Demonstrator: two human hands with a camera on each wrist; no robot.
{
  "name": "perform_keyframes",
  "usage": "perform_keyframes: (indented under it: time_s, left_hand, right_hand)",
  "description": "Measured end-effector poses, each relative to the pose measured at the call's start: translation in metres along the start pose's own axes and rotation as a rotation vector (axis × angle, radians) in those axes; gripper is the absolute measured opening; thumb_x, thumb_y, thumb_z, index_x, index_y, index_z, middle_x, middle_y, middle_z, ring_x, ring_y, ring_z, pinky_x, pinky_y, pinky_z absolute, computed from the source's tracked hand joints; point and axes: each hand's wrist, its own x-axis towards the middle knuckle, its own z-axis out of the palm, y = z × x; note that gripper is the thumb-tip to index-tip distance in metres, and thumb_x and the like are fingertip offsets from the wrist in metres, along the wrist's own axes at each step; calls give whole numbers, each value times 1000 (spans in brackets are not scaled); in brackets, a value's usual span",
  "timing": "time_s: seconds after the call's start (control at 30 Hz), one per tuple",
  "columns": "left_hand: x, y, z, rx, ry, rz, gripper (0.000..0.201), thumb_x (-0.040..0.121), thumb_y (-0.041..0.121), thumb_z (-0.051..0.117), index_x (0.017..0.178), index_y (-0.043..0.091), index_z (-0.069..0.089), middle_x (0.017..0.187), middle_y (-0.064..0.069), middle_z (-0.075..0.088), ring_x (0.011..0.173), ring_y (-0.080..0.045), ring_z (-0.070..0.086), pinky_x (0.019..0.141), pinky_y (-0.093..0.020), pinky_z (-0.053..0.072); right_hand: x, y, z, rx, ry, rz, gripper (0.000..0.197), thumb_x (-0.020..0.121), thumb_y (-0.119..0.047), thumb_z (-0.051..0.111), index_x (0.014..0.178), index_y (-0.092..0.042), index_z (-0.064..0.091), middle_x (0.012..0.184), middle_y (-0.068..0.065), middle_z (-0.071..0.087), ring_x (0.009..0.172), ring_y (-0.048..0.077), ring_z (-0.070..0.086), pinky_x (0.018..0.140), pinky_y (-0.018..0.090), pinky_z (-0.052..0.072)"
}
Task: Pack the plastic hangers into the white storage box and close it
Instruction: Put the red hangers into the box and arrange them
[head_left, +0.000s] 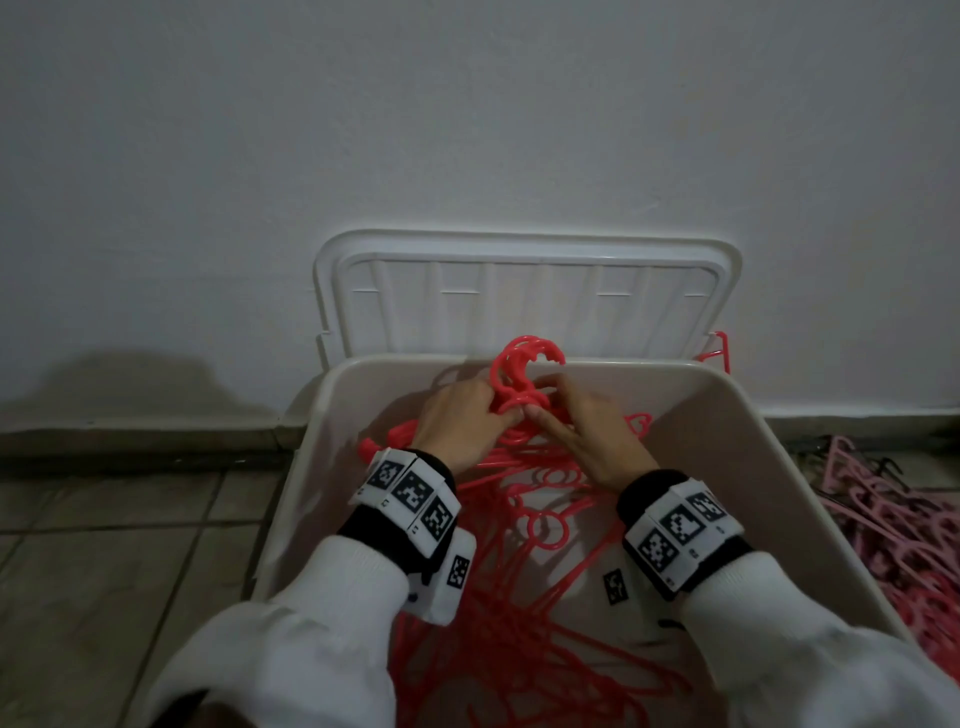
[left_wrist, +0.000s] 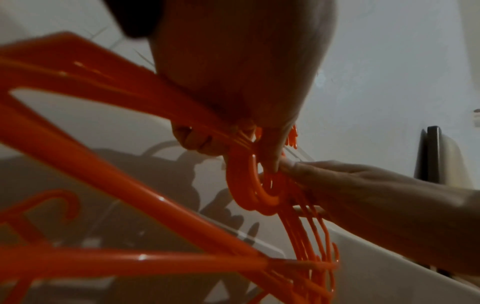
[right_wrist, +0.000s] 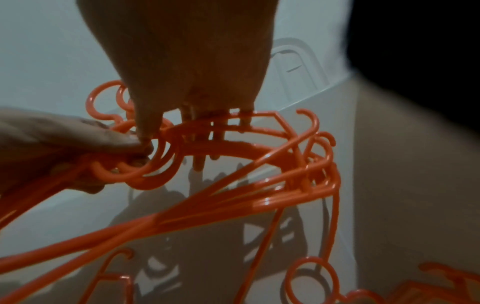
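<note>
Gripping a bunch of red plastic hangers (head_left: 524, 374) by the hooks, both hands work at centre frame inside the white storage box (head_left: 769, 447). Left hand (head_left: 460, 415): fingers curled round the hook necks, thumb underneath per the left wrist view. Right hand (head_left: 587, 423): fingers threaded through the upper bars, index fingertip meeting the left hand at the hooks.

Bundle stands with hooks up near the far wall of the box; shoulders splay down onto more red hangers (head_left: 545, 545) lying loose on the box floor.

Judgement: hooks want aligning before the bundle is laid flat, else they snag the loose ones below. Lowering both hands together should keep the fan from spreading.

Lid (head_left: 524, 291) leans open against the wall, upper centre. One red hanger (head_left: 719, 351) pokes up between the lid and the box rim at right, and may foul closing. Pink hangers (head_left: 883, 525) lie on the floor, right edge, still unpacked. Free room lies in the lower half of the box.
</note>
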Motion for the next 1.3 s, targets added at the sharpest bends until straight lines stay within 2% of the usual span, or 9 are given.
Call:
perform_keyframes:
  time_s: [0.1,0.27,0.5,0.67,0.73,0.8,0.87,1.03,1.3]
  left_hand:
    - [-1,3,0,63,-52,-38,37,91,48,48,119,27,58,127,-2,56,129,-23,38,106,-43,27]
    - [0,2,3,-57,-83,-59,34,89,43,55,116,23,58,110,-3,66,106,-24,59,88,-34,42]
    - [1,0,2,-142,-46,-112,36,81,42,66,114,30,58,107,10,65,113,-14,53,110,-46,22]
    - [5,-6,2,-238,-36,-174,15,77,42,69,78,35,56,84,13,60,106,-19,59,108,-54,26]
    - [7,-5,-2,-238,15,-196,15,80,42,66,77,31,56,82,11,58,101,-21,59,105,-45,31]
    - [6,-4,-7,-233,53,-202,16,85,38,63,93,25,63,84,9,59,93,-16,58,85,-25,33]
    - [4,-1,-10,-233,61,-198,23,87,37,61,102,20,64,87,8,60,87,-11,54,73,-22,27]
    - [3,1,-10,-76,32,-194,32,86,49,56,110,28,59,109,8,64,112,-16,53,110,-47,22]
    - [2,1,-15,-40,70,-249,23,87,46,55,103,30,60,102,9,63,117,-19,51,111,-54,13]
  right_hand:
    - [-1,1,0,-102,-75,-8,39,91,-53,36,108,-22,53,92,-5,64,95,23,62,93,43,41]
    - [-2,5,5,-93,-78,-74,43,90,-45,32,108,-13,54,95,0,60,95,24,59,79,30,36]
    - [-3,6,9,-123,-5,-115,64,84,-57,15,113,-14,54,107,3,59,104,21,52,87,35,33]
    - [-5,18,4,27,104,-112,47,90,-53,27,115,-26,56,111,-3,61,106,16,55,95,40,41]
    - [-6,31,-3,106,254,-40,32,93,-48,30,105,-33,56,104,-4,63,101,18,58,92,41,44]
    - [-7,46,-9,21,363,42,24,92,-39,38,99,-27,58,100,0,66,95,22,60,90,45,45]
    - [-6,59,-11,-179,341,111,19,89,-22,50,105,-21,60,104,2,66,98,25,60,94,45,42]
    - [-8,62,-3,-436,143,215,32,86,-21,56,118,-24,54,118,2,58,113,24,52,96,39,27]
    - [-11,57,-8,-736,32,227,35,86,-24,55,121,-19,52,122,2,55,117,22,46,97,44,25]
